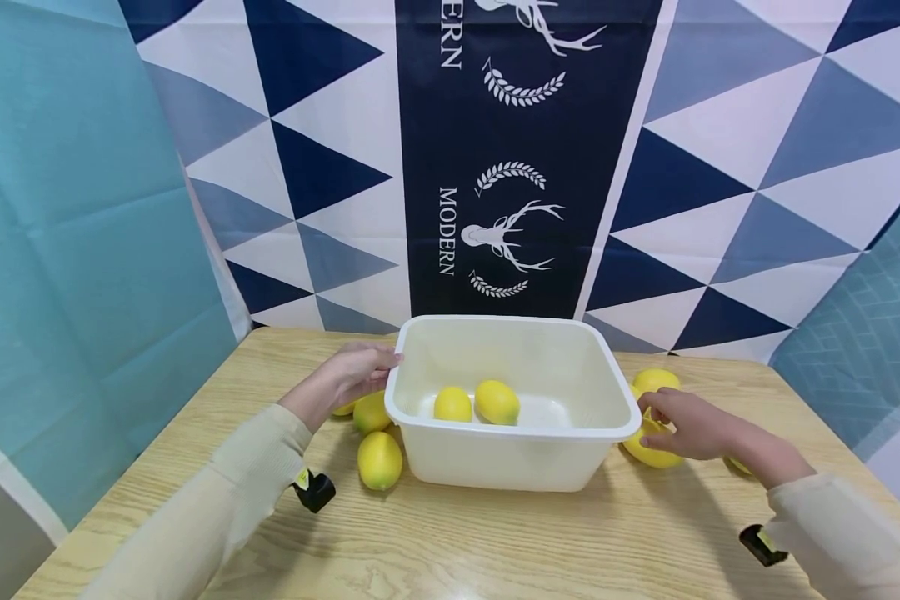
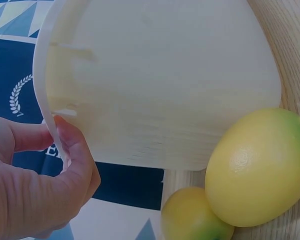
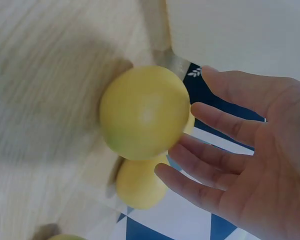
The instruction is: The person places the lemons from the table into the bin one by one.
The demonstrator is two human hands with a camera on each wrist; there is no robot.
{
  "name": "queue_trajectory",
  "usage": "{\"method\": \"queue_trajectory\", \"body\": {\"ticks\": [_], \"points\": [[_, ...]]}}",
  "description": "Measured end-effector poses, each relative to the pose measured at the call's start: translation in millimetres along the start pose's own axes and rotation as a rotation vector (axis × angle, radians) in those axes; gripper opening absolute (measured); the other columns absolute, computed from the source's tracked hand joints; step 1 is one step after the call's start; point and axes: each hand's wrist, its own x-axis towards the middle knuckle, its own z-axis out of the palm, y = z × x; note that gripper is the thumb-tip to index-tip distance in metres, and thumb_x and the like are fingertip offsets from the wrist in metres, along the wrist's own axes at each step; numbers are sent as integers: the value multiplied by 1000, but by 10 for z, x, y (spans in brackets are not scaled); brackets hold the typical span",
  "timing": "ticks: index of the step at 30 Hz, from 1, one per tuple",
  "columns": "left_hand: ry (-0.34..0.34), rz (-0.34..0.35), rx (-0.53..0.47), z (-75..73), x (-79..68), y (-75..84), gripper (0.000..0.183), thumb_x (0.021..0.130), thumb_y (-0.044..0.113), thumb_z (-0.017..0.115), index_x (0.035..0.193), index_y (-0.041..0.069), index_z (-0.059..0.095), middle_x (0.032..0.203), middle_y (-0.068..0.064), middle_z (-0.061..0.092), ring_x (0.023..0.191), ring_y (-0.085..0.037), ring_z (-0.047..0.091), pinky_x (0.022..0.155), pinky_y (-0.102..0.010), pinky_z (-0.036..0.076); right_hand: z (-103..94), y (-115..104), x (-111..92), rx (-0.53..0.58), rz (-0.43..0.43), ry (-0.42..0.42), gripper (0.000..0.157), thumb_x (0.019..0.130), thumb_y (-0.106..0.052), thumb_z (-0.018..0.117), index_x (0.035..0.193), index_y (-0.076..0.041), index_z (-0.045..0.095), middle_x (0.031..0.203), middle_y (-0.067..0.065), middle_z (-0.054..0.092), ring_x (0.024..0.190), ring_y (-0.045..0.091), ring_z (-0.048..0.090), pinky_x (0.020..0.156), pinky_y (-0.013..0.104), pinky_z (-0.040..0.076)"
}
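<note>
Pale sleeves [image 1: 210, 500] foremost, left hand [image 1: 348, 373] pinches tub rim [image 1: 510, 431]; one nudge from splayed right hand [image 1: 690, 427] could set a lemon [image 3: 145, 112] rolling

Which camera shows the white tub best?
The head view: almost the whole white tub shows, with two lemons inside. The left wrist view shows part of its outside and rim, which the left hand pinches; the right wrist view, just a piece of its outside.
</note>
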Motion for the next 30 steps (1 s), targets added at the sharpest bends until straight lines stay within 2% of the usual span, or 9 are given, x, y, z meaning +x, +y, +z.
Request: {"method": "queue_trajectory", "body": {"ticks": [5,10,13,17,20,26,30], "points": [[2,-4,9,-4,0,3,42,98,13,53,137,-3,47,125,-15,56,95,-15,58,96,-25,52,84,-10,-7,-15,-29,39,31,78,-23,78,102,-10,62,85,0,55,76,12,48,62,26,42],[0,2,6,-11,9,8,42,98,12,52,136,-3,47,125,-15,56,94,-15,57,107,-33,47,137,-14,21,-71,-105,106,41,75,-21,81,108,-6,62,78,-4,46,72,7,34,59,21,29],[-7,7,8,-14,5,8,42,98,12,52,137,-4,47,121,-14,58,93,-14,58,109,-35,45,151,-7,28,-97,-124,134,46,72,-21,83,109,-5,62,78,-5,46,72,7,32,59,20,27],[-6,9,18,-21,-2,6,40,99,13,52,135,-3,48,110,-9,59,85,-11,57,89,-22,54,167,5,16,-98,-132,171,50,68,-24,86,107,-6,62,80,-4,49,73,8,34,59,20,29],[-5,10,15,-21,-2,4,40,98,13,52,135,-3,48,105,-7,59,82,-10,56,79,-17,54,181,21,5,-94,-134,188,51,66,-24,88,106,-6,61,83,-3,52,74,8,36,59,20,31],[-1,11,18,1,-11,-7,41,98,12,52,135,-4,48,109,-8,61,85,-11,59,94,-26,53,224,88,-12,-105,-140,192,50,63,-20,88,101,-9,58,83,-5,52,75,7,37,61,21,32],[16,3,15,5,-11,-13,40,97,11,53,135,-3,49,113,-10,59,87,-11,59,98,-28,52,248,113,-9,-84,-170,180,49,63,-20,88,99,-10,56,81,-6,48,75,6,36,62,20,30]]}}
